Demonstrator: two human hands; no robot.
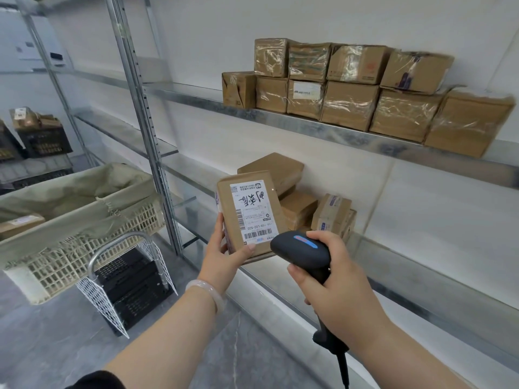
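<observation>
At 10 o'clock from the scanner [300, 248], just beside its nose, parcel [247, 209] stands in L hand [224, 249], grip clamped on its lower edge, long axis 12–6. R hand [341, 279] grip clamped round scanner handle; barcode [257, 235] sits nearest the nose.

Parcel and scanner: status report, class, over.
Left hand holds parcel, label facing camera. Right hand grips scanner, pointed at label. Nothing between them.

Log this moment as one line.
left hand: holds labelled parcel | right hand: grips barcode scanner | scanner aimed at label
</observation>
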